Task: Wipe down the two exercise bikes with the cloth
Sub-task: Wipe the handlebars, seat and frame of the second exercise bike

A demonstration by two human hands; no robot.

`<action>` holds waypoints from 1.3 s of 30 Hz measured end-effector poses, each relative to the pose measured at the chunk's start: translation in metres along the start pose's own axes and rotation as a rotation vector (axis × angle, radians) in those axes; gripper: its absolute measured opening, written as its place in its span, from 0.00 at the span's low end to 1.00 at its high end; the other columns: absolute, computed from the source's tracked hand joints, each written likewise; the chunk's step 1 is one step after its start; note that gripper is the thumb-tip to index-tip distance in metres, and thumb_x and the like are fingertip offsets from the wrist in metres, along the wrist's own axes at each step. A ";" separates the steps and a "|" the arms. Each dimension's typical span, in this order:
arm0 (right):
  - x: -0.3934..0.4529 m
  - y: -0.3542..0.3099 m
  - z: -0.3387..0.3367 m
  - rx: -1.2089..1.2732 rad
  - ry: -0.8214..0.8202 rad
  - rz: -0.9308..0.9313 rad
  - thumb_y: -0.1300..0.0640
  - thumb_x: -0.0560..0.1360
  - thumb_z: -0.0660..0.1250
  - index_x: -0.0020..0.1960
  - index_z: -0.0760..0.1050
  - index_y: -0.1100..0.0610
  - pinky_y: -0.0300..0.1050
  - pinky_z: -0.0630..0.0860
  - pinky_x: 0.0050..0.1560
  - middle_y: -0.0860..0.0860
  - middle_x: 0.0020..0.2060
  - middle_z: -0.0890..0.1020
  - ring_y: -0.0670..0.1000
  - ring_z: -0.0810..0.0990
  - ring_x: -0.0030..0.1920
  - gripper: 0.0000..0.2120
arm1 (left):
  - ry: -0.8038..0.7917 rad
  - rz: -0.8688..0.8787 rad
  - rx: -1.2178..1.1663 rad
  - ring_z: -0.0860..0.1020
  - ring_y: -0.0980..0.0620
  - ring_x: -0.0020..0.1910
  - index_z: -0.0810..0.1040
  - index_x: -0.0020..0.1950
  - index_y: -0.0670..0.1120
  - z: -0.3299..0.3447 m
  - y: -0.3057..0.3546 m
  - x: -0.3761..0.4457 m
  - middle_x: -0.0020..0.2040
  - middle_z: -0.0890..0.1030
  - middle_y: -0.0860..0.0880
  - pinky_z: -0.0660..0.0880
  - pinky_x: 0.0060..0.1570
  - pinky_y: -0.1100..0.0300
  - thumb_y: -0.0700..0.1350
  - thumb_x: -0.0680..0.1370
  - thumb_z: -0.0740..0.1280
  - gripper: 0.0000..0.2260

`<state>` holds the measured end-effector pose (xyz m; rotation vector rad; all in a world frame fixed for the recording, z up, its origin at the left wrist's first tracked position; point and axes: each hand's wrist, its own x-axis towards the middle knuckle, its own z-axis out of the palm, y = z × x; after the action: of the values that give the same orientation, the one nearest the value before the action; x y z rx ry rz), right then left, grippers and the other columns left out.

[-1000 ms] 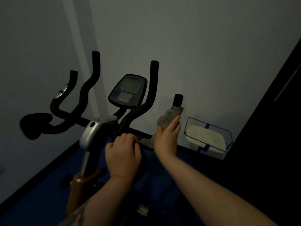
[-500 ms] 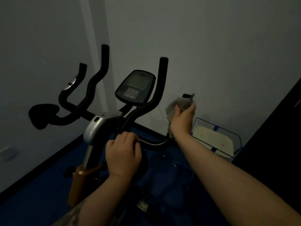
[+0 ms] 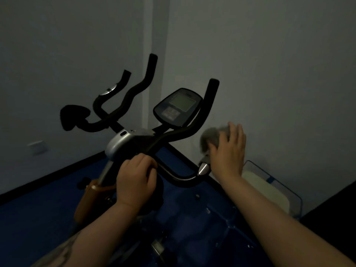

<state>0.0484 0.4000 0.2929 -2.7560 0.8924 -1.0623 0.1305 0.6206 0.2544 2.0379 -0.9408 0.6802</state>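
Cloth (image 3: 211,138), grey and blurred, sits bunched over the upright right end of the bike's (image 3: 123,143) handlebar (image 3: 179,135), wrapped under the right hand (image 3: 228,151). That hand grasps the cloth, its fingers spread up over the top and its thumb on the near side. Just below the cloth a chrome cap (image 3: 203,169) shows where the bar curves back toward the stem. The left hand (image 3: 136,180) is clenched round the lower loop of the handlebar, close to the silver housing (image 3: 119,145). A console (image 3: 178,106) with a pale screen stands tilted between the two tall black grips. Behind and to the left, a second set of black bars (image 3: 115,112) with a padded end belongs to another bike, well apart from both hands. A clear bin (image 3: 273,187) with a blue tape strip holds something pale and stands on the blue floor (image 3: 38,209) against the wall, just beside the right forearm. A wall socket (image 3: 36,147) shows low on the left.
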 end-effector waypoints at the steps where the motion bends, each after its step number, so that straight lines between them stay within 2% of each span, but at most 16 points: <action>1: -0.006 0.001 0.000 -0.054 0.009 -0.070 0.52 0.78 0.65 0.59 0.76 0.64 0.58 0.51 0.75 0.59 0.71 0.67 0.63 0.56 0.75 0.17 | 0.011 -0.007 0.004 0.71 0.51 0.33 0.75 0.38 0.46 0.000 0.000 0.001 0.37 0.76 0.50 0.61 0.37 0.61 0.43 0.71 0.59 0.07; 3: -0.015 0.004 -0.005 -0.102 -0.024 -0.162 0.47 0.80 0.59 0.54 0.78 0.65 0.57 0.47 0.76 0.59 0.66 0.75 0.63 0.58 0.74 0.21 | 0.033 -0.022 0.025 0.71 0.50 0.35 0.75 0.38 0.45 0.001 0.000 0.000 0.37 0.75 0.49 0.60 0.37 0.59 0.43 0.72 0.59 0.07; 5: -0.023 0.001 -0.008 -0.098 -0.095 -0.280 0.44 0.79 0.55 0.45 0.80 0.64 0.55 0.54 0.72 0.60 0.51 0.81 0.62 0.71 0.66 0.25 | 0.057 -0.067 0.067 0.71 0.49 0.36 0.75 0.39 0.45 0.003 0.000 -0.001 0.37 0.75 0.49 0.61 0.39 0.57 0.44 0.72 0.58 0.07; 6: -0.029 -0.007 -0.009 -0.069 -0.130 -0.338 0.44 0.78 0.55 0.40 0.79 0.62 0.53 0.61 0.67 0.59 0.43 0.82 0.61 0.77 0.57 0.24 | 0.067 -0.094 0.103 0.72 0.49 0.37 0.75 0.39 0.46 0.003 0.000 -0.001 0.37 0.75 0.49 0.62 0.40 0.57 0.44 0.72 0.58 0.07; 8: -0.046 -0.031 -0.007 -0.034 -0.233 -0.412 0.44 0.77 0.55 0.36 0.75 0.58 0.49 0.68 0.49 0.55 0.31 0.78 0.57 0.78 0.38 0.21 | 0.082 -0.191 0.173 0.73 0.48 0.40 0.75 0.41 0.47 0.004 0.000 -0.003 0.39 0.76 0.49 0.64 0.43 0.56 0.46 0.74 0.58 0.08; 10: -0.064 -0.049 0.000 -0.024 -0.361 -0.458 0.43 0.76 0.55 0.41 0.76 0.57 0.46 0.71 0.39 0.52 0.28 0.77 0.53 0.75 0.30 0.20 | 0.087 -0.382 0.209 0.74 0.48 0.43 0.76 0.44 0.47 0.003 0.000 -0.009 0.42 0.76 0.50 0.66 0.47 0.53 0.48 0.76 0.59 0.07; 12: -0.063 -0.052 -0.003 -0.046 -0.421 -0.542 0.44 0.77 0.57 0.53 0.76 0.61 0.44 0.72 0.38 0.53 0.32 0.80 0.53 0.78 0.31 0.20 | 0.111 -0.556 0.171 0.73 0.49 0.45 0.75 0.47 0.48 0.002 0.001 -0.015 0.43 0.76 0.50 0.68 0.47 0.52 0.50 0.78 0.62 0.07; 13: -0.057 -0.050 -0.008 -0.071 -0.446 -0.602 0.45 0.79 0.56 0.61 0.72 0.62 0.46 0.71 0.40 0.55 0.38 0.82 0.55 0.80 0.36 0.22 | 0.119 -0.591 0.139 0.73 0.50 0.45 0.74 0.46 0.48 0.002 0.002 -0.016 0.43 0.75 0.50 0.68 0.46 0.53 0.52 0.77 0.62 0.08; 15: -0.043 -0.042 -0.012 -0.132 -0.527 -0.719 0.44 0.83 0.50 0.73 0.59 0.63 0.48 0.65 0.45 0.57 0.54 0.80 0.57 0.80 0.49 0.27 | 0.127 -0.574 0.121 0.72 0.51 0.42 0.72 0.44 0.48 0.002 0.002 -0.018 0.41 0.73 0.51 0.66 0.43 0.55 0.53 0.77 0.61 0.09; 16: -0.038 -0.045 -0.011 -0.133 -0.574 -0.704 0.42 0.83 0.48 0.75 0.54 0.62 0.48 0.65 0.46 0.56 0.58 0.78 0.57 0.79 0.52 0.29 | 0.133 -0.558 0.128 0.72 0.51 0.42 0.72 0.43 0.48 0.002 0.001 -0.018 0.40 0.73 0.51 0.65 0.42 0.56 0.53 0.77 0.60 0.09; 19: -0.026 -0.079 0.009 -0.004 -0.794 -0.470 0.41 0.82 0.48 0.72 0.54 0.60 0.50 0.69 0.46 0.58 0.62 0.75 0.60 0.78 0.54 0.27 | 0.146 -0.556 0.129 0.71 0.51 0.42 0.72 0.42 0.48 0.002 -0.002 -0.017 0.40 0.72 0.51 0.64 0.42 0.56 0.52 0.77 0.60 0.09; 21: -0.024 -0.092 0.020 0.114 -0.840 -0.373 0.42 0.82 0.49 0.70 0.56 0.60 0.50 0.70 0.47 0.60 0.63 0.74 0.61 0.77 0.55 0.26 | 0.134 -0.569 0.122 0.71 0.51 0.42 0.72 0.42 0.48 0.003 -0.001 -0.017 0.41 0.72 0.51 0.64 0.43 0.56 0.52 0.77 0.59 0.09; 27: -0.028 -0.072 0.005 -0.089 -0.946 -0.476 0.43 0.82 0.48 0.78 0.40 0.61 0.49 0.71 0.52 0.60 0.66 0.72 0.60 0.76 0.58 0.33 | 0.132 -0.534 0.054 0.72 0.51 0.40 0.71 0.40 0.49 0.003 -0.003 -0.018 0.39 0.71 0.53 0.69 0.40 0.53 0.51 0.77 0.60 0.08; 32: -0.020 -0.100 0.017 0.011 -0.969 -0.312 0.43 0.82 0.50 0.77 0.41 0.62 0.49 0.71 0.50 0.61 0.63 0.75 0.61 0.77 0.56 0.34 | 0.106 -0.511 0.046 0.73 0.51 0.41 0.72 0.40 0.49 0.004 -0.006 -0.017 0.40 0.72 0.52 0.70 0.40 0.52 0.54 0.77 0.55 0.13; 36: -0.017 -0.077 -0.004 -0.094 -1.098 -0.383 0.42 0.82 0.50 0.77 0.36 0.60 0.51 0.72 0.58 0.62 0.62 0.76 0.60 0.77 0.57 0.36 | 0.078 -0.436 0.092 0.73 0.49 0.39 0.72 0.40 0.47 0.002 -0.005 -0.018 0.40 0.73 0.50 0.70 0.40 0.51 0.51 0.78 0.55 0.12; 39: -0.011 -0.084 0.002 -0.080 -1.163 -0.334 0.42 0.82 0.51 0.77 0.32 0.60 0.51 0.69 0.64 0.63 0.67 0.72 0.61 0.74 0.63 0.38 | 0.065 -0.290 0.205 0.75 0.48 0.42 0.76 0.46 0.48 0.002 -0.007 -0.010 0.44 0.76 0.49 0.71 0.40 0.52 0.49 0.76 0.55 0.12</action>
<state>0.0842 0.4754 0.3058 -2.8735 0.2821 0.6275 0.1305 0.6258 0.2426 2.2589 -0.5404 0.7012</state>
